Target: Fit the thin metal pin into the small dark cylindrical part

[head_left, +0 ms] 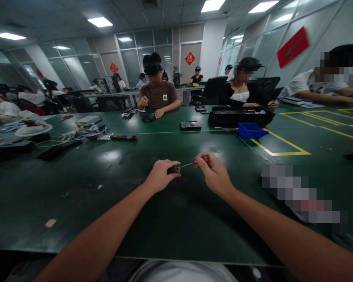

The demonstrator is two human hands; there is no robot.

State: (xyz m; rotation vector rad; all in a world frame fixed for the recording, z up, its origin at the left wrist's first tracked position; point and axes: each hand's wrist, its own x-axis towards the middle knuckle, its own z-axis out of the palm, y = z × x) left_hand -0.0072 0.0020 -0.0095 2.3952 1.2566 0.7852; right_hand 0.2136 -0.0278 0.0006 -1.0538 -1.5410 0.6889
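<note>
Between the thumb and fingers of my left hand (161, 175) is a small dark cylindrical part (173, 169), its round open end turned to the right. My right hand (215, 172) is closed around the reddish handle of a screwdriver (190, 163). The thin metal shaft points left, and its tip is at or just in front of the cylinder's end; I cannot tell whether it touches. Both hands are above the green tabletop (164, 227). My fingers hide much of the cylinder and the handle.
Beyond my hands lie a hard drive (190, 125), a blue bin (252, 130), a black open case (241, 116) and a pen-like tool (123, 137). Cables and a white fan part (33, 129) clutter the left. A blurred-out packet (300, 196) lies right. Co-workers sit across the table.
</note>
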